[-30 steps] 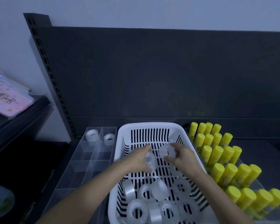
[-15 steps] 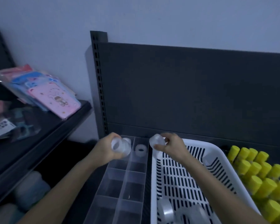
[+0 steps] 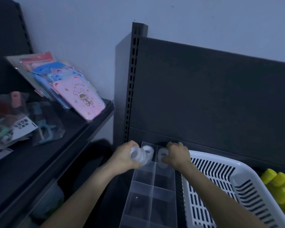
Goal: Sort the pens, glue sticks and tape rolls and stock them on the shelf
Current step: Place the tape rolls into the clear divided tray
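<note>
A clear divided organiser tray (image 3: 152, 185) stands on the dark shelf, left of a white slotted basket (image 3: 220, 176). My left hand (image 3: 126, 156) grips a clear tape roll (image 3: 136, 154) over the tray's far left compartment, where another tape roll (image 3: 148, 149) sits. My right hand (image 3: 177, 154) holds a tape roll (image 3: 162, 155) down in the far right compartment. Yellow-capped glue sticks (image 3: 281, 183) stand upright at the right edge.
The dark shelf back panel (image 3: 212, 99) and its slotted upright (image 3: 132, 79) rise behind the tray. To the left, a lower black shelf (image 3: 64, 145) carries pink and blue packaged notebooks (image 3: 79, 96) and bagged items (image 3: 20, 122).
Both hands lifted a tape roll each out of the basket and carried them left to the organiser's far compartments. The view swung left with them.
</note>
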Demonstrator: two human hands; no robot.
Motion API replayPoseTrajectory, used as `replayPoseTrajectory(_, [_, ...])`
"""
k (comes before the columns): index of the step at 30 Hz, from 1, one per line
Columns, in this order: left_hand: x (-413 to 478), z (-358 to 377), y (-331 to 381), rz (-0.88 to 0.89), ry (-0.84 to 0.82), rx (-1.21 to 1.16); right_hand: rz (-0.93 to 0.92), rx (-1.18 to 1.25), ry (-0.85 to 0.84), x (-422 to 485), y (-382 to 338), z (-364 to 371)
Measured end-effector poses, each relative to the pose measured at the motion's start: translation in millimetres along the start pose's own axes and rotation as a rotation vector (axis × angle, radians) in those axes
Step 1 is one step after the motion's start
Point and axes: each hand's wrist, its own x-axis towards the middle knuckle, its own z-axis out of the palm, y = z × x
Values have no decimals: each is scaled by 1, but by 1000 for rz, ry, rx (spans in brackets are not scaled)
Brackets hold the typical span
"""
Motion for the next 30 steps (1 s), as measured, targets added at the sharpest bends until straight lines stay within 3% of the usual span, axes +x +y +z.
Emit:
replayPoseTrajectory(7, [9,1,-2,3,-41,47,-27,-49,7,-5,0,-4])
replayPoseTrajectory(10, [10,2,-5,2,-46,42,-130,254,104,-19,-1,-14])
replayPoseTrajectory(13, [11,3,1,22,-72,25,-287,617,-59,-40,-13,-27])
replayPoseTrajectory(18, [8,6,6,46,-141,-23,-411,689,-130,-44,-20,-25])
replayPoseTrajectory(26, [-13,-17,-20,-38,-16,-57,-337,276,-247,-38,-39,-4])
replayPoseTrajectory(30, [-19,-17,-28,-68,-46,-118,-406,25,-166,-39,-51,5])
